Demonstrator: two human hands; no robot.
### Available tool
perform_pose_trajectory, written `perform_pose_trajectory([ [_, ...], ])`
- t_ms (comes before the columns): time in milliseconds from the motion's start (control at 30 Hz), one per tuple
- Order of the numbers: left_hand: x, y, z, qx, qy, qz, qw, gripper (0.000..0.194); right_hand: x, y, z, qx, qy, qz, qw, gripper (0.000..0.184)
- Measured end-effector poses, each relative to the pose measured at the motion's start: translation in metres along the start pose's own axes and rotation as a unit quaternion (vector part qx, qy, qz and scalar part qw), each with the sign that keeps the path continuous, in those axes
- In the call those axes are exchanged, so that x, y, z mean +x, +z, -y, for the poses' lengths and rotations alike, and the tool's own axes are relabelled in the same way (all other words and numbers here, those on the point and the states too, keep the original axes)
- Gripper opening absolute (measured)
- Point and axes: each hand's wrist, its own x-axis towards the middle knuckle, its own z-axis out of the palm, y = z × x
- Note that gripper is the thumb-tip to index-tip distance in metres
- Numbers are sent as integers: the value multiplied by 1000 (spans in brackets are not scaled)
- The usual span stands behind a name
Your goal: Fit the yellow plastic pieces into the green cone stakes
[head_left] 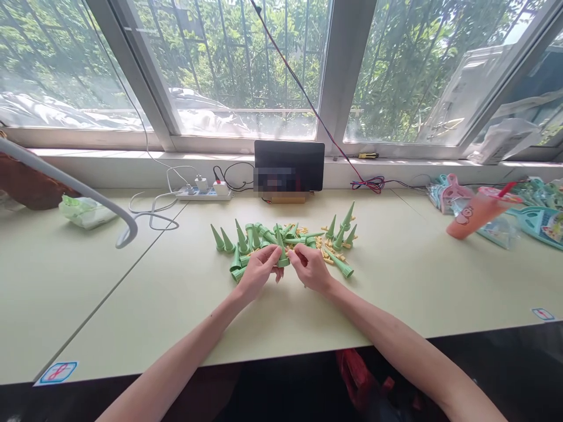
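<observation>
My left hand (260,268) is closed round the ribbed base of a green plastic cone-shaped spike (281,249), which stands point up between thumb and fingers. Close against its right side, my right hand (309,266) is pinched on a small yellow plastic piece, mostly hidden by the fingertips, at the spike's base. Behind and left of the hands, more green spikes (241,239) stand or lie in a pile. Small yellow pieces (328,255) are scattered to the right, around a lying green spike (341,266) and several upright ones (338,238).
A dark screen (289,167) stands at the back, near a white power strip (204,193) with cables. An orange drink cup (477,217) leans at the right beside bagged items (497,231). A grey curved bar (88,181) reaches over the table's left side.
</observation>
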Motion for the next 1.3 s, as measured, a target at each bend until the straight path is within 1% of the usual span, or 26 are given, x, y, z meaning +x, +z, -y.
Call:
perform_pose_trajectory([
  [233, 0, -1, 1, 17, -2, -7, 1000, 39, -1, -1, -1, 28, 13, 37, 999, 36],
  [500, -3, 2, 0, 94, 33, -42, 994, 35, 0, 0, -5, 30, 19, 43, 998, 33],
  [633, -5, 5, 2, 132, 41, -51, 989, 31, 1, -1, -8, 10, 19, 30, 999, 35],
  [700, -6, 5, 5, 162, 59, -63, 983, 28, 3, -3, -10, -1, 15, 8, 1000, 41],
  [800, -7, 5, 9, 219, 99, -71, 968, 24, 5, -6, -11, -23, 7, -47, 999, 47],
  [867, -8, 6, 13, 264, 127, -71, 954, 18, 7, -8, -11, -40, 8, -77, 996, 48],
  [933, -8, 7, 16, 306, 146, -65, 939, 13, 8, -11, -12, -53, 9, -92, 994, 46],
  [1100, -8, 6, 21, 349, 156, -53, 923, 9, 9, -14, -14, -67, 1, -79, 995, 45],
  [1300, -5, 3, 23, 382, 151, -58, 910, 14, 8, -13, -14, -62, -6, -67, 996, 44],
])
